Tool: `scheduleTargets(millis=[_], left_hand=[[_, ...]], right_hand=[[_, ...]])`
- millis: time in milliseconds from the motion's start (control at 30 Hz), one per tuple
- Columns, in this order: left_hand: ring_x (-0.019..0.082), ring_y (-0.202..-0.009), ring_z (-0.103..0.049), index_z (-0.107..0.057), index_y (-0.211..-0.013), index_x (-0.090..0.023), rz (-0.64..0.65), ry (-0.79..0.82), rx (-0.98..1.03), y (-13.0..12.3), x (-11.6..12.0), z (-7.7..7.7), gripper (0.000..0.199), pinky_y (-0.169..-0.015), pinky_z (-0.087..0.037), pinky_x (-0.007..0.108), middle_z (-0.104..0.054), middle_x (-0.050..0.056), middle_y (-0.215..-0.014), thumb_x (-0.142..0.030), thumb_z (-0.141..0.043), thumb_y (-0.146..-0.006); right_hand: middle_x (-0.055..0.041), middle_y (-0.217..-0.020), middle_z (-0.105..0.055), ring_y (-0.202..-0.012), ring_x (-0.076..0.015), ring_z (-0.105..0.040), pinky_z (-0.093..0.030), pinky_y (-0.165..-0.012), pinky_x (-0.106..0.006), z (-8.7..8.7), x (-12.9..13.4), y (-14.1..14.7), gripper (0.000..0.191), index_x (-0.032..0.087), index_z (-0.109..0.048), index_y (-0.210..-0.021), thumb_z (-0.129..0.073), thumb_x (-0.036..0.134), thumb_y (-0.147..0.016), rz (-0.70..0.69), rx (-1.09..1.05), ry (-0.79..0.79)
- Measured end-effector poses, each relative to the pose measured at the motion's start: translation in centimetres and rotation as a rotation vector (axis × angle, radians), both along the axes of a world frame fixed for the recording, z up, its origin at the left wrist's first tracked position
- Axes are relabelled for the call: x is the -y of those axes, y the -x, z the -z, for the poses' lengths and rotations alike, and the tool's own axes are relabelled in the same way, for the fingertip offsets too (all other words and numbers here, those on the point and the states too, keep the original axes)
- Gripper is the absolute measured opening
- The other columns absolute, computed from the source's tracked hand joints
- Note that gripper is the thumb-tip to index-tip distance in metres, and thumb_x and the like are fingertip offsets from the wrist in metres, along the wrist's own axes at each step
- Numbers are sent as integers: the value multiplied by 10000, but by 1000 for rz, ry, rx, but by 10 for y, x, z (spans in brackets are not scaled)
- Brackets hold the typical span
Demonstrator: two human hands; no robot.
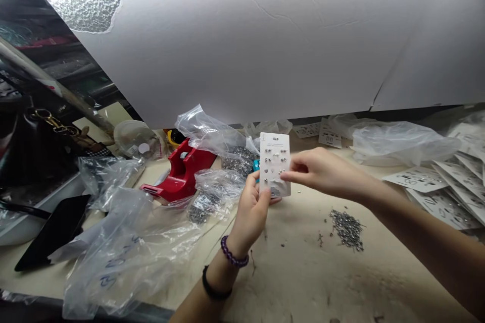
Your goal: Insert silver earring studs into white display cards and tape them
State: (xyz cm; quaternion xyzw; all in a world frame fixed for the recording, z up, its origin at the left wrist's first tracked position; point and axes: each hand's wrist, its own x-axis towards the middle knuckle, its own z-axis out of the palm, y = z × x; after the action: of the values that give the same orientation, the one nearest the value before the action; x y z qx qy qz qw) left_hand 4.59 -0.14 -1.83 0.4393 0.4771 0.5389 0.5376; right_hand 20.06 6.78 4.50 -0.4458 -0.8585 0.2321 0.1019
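A white earring card (275, 142) with rows of small studs stands upright in my left hand (253, 207), gripped near its lower edge. My right hand (322, 174) reaches in from the right, thumb and finger closed together at the card's right edge by the lower studs. Whether a stud is between those fingertips is too small to tell. Just behind the card shows a bit of a teal object (256, 165). On the table to the right lies a pile of small metal studs (346, 229), with a few loose pieces scattered near it.
A red tape dispenser (182, 174) stands left of my hands, among clear plastic bags (125, 257) and bagged metal parts (238, 161). Filled cards (443, 197) are stacked at the right. A black phone-like slab (55, 232) lies far left. A white panel (265, 50) rises behind the table.
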Motion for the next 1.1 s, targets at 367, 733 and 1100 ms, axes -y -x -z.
scheduleTargets(millis=[367, 733, 1100], left_hand=[[209, -942, -598, -387, -1097, -159, 62, 68, 165, -3, 3, -4, 353, -756, -518, 345, -590, 111, -1103, -279, -541, -804], [158, -764, -629, -421, -932, -147, -35, 11, 89, -4, 3, 6, 285, -666, -522, 302, -644, 69, -926, -333, -578, -783], [159, -711, -622, -446, -937, -131, 58, 43, 111, 5, -1, 3, 343, -650, -502, 298, -649, 67, -825, -297, -652, -719]], right_hand=[[-8, -653, -496, -530, -72, -430, -339, -485, -205, 49, 23, -12, 344, 122, -547, -786, -421, 437, -839, -43, -422, 541], [23, -590, -446, -515, -69, -402, -295, -480, -200, 47, 35, -7, 322, 150, -465, -664, -391, 397, -857, -69, -381, 420], [25, -601, -432, -538, -75, -403, -291, -503, -202, 45, 38, -5, 301, 158, -445, -663, -380, 373, -864, -91, -370, 337]])
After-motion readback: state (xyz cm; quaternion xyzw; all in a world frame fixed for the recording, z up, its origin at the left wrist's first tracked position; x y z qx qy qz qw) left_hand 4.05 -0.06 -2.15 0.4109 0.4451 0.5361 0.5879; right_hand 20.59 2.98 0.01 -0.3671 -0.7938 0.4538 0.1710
